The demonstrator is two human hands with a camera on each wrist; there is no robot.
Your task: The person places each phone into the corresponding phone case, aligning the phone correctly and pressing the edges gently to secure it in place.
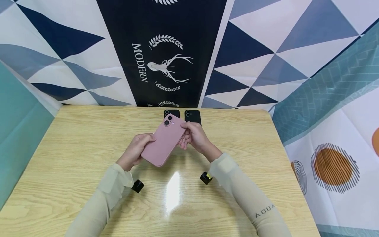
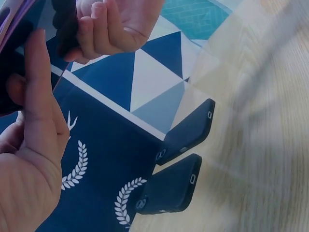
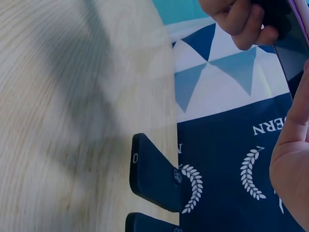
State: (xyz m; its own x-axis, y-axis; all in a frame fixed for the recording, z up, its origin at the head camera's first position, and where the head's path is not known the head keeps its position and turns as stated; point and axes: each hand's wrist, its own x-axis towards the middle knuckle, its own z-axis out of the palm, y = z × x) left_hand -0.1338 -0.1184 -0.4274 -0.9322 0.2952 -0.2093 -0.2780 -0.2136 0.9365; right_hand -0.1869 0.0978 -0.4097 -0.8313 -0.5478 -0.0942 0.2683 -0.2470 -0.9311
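A pink phone (image 1: 165,140) is held tilted above the table, its back and two camera lenses facing the head camera. My left hand (image 1: 137,148) grips its lower left side, thumb on the back. At the upper right edge, my right hand (image 1: 195,135) pinches it between thumb and fingers. The wrist views show its dark, glossy front (image 3: 292,53) from below, with fingers against it. Behind it on the table lie two black phones, a left one (image 1: 174,113) partly hidden by the pink phone and a right one (image 1: 192,115) partly covered by my right hand.
The light wooden table (image 1: 88,131) ends at a patterned cloth (image 1: 245,49) hanging behind it. More cloth (image 1: 325,131) hangs along the right side, and a teal one (image 1: 23,131) at the left. Small black wrist devices (image 1: 138,186) sit below both sleeves.
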